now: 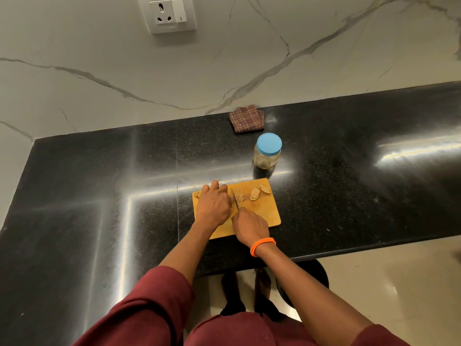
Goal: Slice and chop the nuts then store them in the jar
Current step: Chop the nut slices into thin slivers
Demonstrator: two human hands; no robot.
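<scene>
1. On the cutting board (268, 216), my left hand (215, 204) presses curled fingers onto nuts (255, 194); my right hand (250, 224) grips the knife (235, 198).
2. Lidded jar (267, 151) stands at twelve o'clock, beyond the board's far edge.
3. Bare counter (349, 186) lies at three o'clock.

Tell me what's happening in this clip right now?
A person is slicing pale nuts on a yellow wooden cutting board on the black stone counter. The right hand grips a small knife; the left hand steadies the nut being cut. Two whole nuts wait nearby. The clear jar with blue lid stands closed behind the board.
</scene>
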